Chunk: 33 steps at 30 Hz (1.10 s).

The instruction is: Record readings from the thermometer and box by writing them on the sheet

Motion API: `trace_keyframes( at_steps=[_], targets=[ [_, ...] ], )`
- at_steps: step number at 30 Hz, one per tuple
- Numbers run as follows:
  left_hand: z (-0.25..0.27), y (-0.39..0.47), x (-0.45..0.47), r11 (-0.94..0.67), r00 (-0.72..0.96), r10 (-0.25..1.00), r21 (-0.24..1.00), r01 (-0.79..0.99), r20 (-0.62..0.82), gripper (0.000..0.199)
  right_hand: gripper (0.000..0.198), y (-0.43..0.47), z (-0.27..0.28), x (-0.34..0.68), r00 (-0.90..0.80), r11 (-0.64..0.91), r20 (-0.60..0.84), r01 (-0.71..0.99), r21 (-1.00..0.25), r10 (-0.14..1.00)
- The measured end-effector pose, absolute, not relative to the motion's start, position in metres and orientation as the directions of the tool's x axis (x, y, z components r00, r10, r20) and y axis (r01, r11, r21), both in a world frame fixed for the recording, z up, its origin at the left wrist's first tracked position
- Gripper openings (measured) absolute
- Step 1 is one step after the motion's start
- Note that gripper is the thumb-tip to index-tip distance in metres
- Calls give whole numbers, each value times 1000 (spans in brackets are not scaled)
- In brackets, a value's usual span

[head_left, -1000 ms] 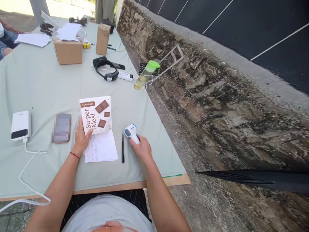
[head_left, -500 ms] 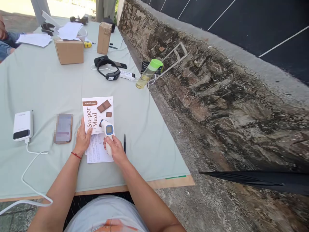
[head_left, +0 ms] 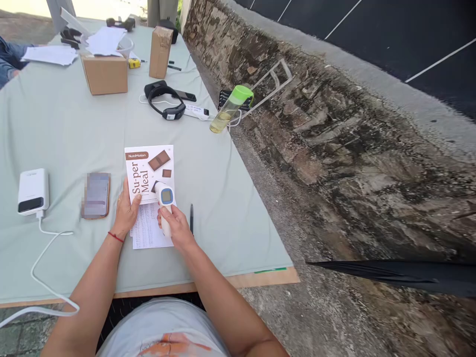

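- While the left hand grasps the lower left edge of a white NutriMotion Su-per Meal box, thumb on its front, the right hand is closed around the handle of a white and blue infrared thermometer.
- The Su-per Meal box is left of the frame's centre, its printed front turned toward the wearer, brown squares pictured on it.
- The thermometer overlaps the box's lower right corner in the view, its screen facing the wearer; whether the two touch cannot be told.
- Printed sheets lie just below the box, partly covered by the right hand.
- A black pen is just right of that hand, its lower end hidden.
- A red string bracelet circles the left wrist.
- At centre left, a smartphone lies near the left hand; farther toward the left edge is a white power bank, with a white cable running to the lower left.
- At upper centre, a black headband device rests near a tilted, green-lidded bottle.
- In the upper left, papers lie on a cardboard box, and a tall carton stands to its right.
- Along the right side runs a rough stone wall.
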<state>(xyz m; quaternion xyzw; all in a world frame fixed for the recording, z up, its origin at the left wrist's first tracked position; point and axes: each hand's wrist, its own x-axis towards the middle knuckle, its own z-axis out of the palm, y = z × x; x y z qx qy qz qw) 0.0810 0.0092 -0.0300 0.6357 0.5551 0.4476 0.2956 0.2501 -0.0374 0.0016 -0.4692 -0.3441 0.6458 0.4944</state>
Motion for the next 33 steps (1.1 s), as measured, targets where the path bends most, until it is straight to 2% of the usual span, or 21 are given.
trace_keyframes(
  at_steps=[17, 23, 33],
  targets=[
    [-35, 11, 79, -181, -59, 973, 896, 406, 223, 81, 52, -40, 4, 243, -67, -290, -285, -361, -886, 956],
    [-33, 10, 79, -157, -52, 979, 888, 432, 198, 91, 49, -41, 5, 240, -87, -300, -289, -384, -873, 953],
    [-31, 9, 79, -179, -46, 974, 877, 447, 222, 86, 48, -42, 5, 241, -83, -315, -307, -385, -868, 948]
  ],
)
